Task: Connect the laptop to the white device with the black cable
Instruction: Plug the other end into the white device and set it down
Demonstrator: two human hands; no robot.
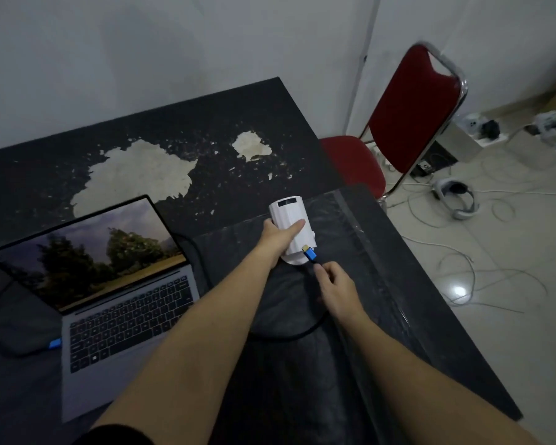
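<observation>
Fingers of the right hand [334,285] pinch the black cable [305,332] just behind its blue plug with a gold tip [309,252], which points up at the lower side of the white ribbed device [291,220]; whether the tip is touching the casing cannot be told. Left hand [278,236] is clamped on that device, thumb laid across its ribbed face and the other fingers hidden behind it, holding it tilted above the desk [206,123].

From the plug the cable loops down under the right wrist, runs left behind the open silver laptop [126,319] and curves round to a second blue plug [54,343] seated at the laptop's left side. The laptop's screen shows trees and sky.

The dark speckled desk has large patches where the surface has peeled to pale underlayer [135,175]. Its far half is bare, and so is the strip to the right of the hands, up to the desk's right edge.

Past that edge stands a red padded chair with a chrome frame [408,117], close to the desk corner. Farther right, on the pale tiled floor [511,348], lie loose white cables [482,274] and a white headset [454,197].
</observation>
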